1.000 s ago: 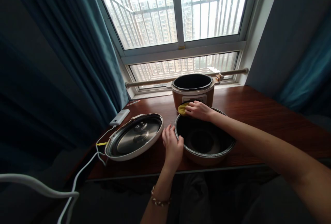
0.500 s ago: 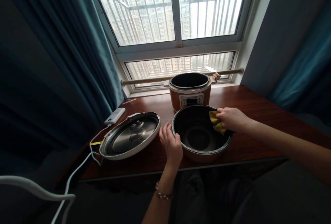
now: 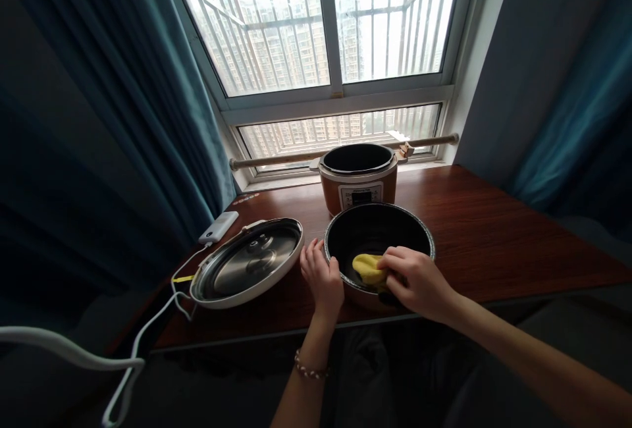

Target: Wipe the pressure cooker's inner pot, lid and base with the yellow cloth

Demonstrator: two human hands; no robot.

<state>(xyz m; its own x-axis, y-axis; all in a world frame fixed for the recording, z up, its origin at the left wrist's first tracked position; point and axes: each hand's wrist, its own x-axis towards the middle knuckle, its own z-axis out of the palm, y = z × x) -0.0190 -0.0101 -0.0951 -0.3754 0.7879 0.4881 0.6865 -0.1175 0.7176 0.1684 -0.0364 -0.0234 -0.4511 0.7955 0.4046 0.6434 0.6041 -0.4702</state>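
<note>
A dark inner pot (image 3: 350,234) with a pale speckled rim stands near the table's front edge. My left hand (image 3: 323,282) steadies it from the left, thumb at the rim and fingers along the outer wall. In my right hand (image 3: 419,278) a yellow cloth (image 3: 366,268) is pinched, held over the near rim and reaching into the pot. Part of the near rim is hidden behind that hand. Directly behind the pot is an orange-brown electric cooker (image 3: 333,194) with a control panel. The cooker's round lid (image 3: 249,260) lies underside up to the left of my left hand.
A white device (image 3: 218,226) with a white cable (image 3: 151,322) lies at the left edge of the reddish-brown table (image 3: 486,230). Behind the cooker, a horizontal rail (image 3: 281,159) crosses in front of the window. Blue curtains (image 3: 162,85) hang at both sides.
My right hand has moved the yellow cloth from the pot's right rim to its near side, toward the left. My left hand stays at the left rim. The view has shifted slightly.
</note>
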